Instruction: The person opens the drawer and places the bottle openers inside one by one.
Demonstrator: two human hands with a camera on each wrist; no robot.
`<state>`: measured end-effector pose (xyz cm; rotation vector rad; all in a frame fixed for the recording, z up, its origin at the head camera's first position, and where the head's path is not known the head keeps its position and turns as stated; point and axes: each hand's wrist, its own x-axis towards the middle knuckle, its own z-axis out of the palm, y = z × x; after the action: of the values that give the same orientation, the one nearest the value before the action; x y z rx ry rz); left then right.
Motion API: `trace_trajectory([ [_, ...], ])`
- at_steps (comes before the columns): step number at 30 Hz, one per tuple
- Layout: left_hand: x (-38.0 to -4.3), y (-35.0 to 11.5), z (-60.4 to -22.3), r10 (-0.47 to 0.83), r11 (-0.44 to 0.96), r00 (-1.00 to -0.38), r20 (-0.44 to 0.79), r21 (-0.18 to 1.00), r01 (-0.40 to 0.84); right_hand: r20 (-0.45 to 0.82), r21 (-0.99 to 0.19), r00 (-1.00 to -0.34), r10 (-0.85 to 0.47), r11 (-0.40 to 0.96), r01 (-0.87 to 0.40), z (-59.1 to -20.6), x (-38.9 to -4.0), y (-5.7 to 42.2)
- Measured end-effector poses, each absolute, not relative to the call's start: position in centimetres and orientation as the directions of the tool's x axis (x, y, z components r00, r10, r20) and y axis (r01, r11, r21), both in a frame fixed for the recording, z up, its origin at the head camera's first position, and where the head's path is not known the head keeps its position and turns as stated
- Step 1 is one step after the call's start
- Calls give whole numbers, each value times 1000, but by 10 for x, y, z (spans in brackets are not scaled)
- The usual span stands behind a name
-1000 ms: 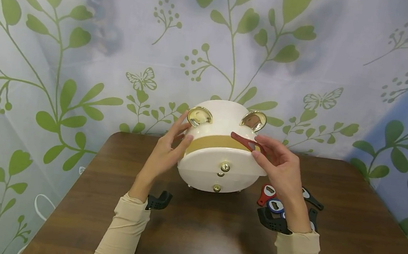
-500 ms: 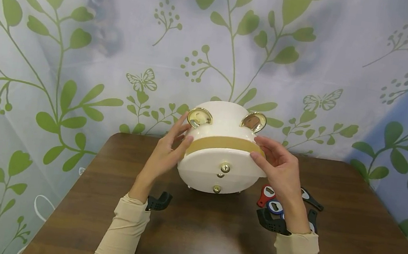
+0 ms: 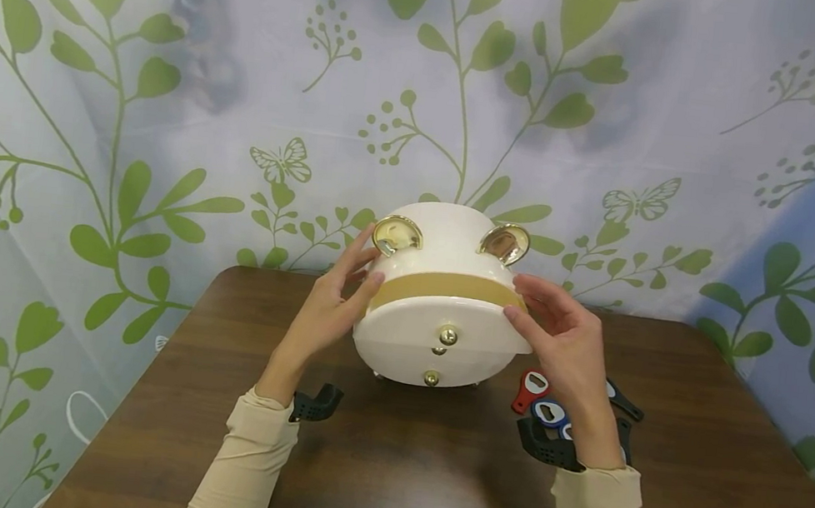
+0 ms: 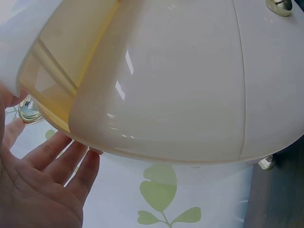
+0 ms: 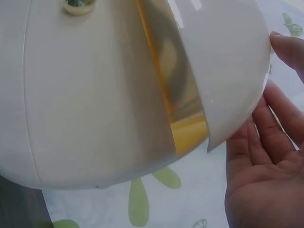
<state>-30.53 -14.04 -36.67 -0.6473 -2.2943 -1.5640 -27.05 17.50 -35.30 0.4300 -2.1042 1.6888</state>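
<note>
A white drawer box (image 3: 447, 238) with two gold ear-shaped pieces stands on the table. Its top drawer (image 3: 411, 315) is pulled out, and the yellow-gold inside shows as a band. My left hand (image 3: 326, 308) rests at the box's left side, its fingers fairly straight against the side in the left wrist view. At the other end, my right hand (image 3: 567, 343) has its thumb at the front edge of the drawer. In the right wrist view, loosely spread fingers lie along the drawer's rounded end, with nothing gripped between them. The drawer's contents cannot be seen.
Right of the box lie a red bottle opener (image 3: 531, 391), a blue one (image 3: 549, 413) and a black one (image 3: 625, 401), partly behind the right wrist. The brown table (image 3: 398, 471) ends at a leaf-patterned backdrop (image 3: 248, 60).
One second ago my right hand held a red bottle opener over the drawer. Half a second ago it had left the fingers, and it is out of sight. My left hand stays put.
</note>
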Motion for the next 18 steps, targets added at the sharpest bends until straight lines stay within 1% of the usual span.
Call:
trace_trajectory([
  [4, -305, -141, -366, 201, 308, -858, 472, 801, 513, 496, -846, -868, 31, 245, -474, -353, -268, 178],
  [18, -306, -141, -369, 199, 296, -854, 481, 801, 521, 495, -832, -869, 22, 300, -466, -356, -264, 189],
])
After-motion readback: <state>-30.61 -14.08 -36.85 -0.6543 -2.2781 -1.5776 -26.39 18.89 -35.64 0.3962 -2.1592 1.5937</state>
